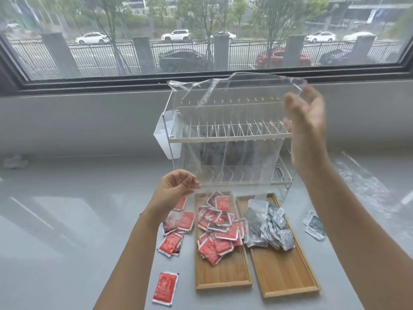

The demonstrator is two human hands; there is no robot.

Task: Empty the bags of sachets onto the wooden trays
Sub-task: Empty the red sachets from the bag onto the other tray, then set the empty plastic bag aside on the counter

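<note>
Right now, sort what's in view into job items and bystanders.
Job: clear plastic bag held up by left hand and right hand; left wooden tray with red sachets; right wooden tray with silver sachets; spilled red sachet on the counter.

Bystanders: wire dish rack, window.

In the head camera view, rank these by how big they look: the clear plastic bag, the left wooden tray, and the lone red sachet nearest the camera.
1. Clear plastic bag, held up near the camera, so its lead is partly nearness.
2. Left wooden tray.
3. Lone red sachet, clearly smallest.
</note>
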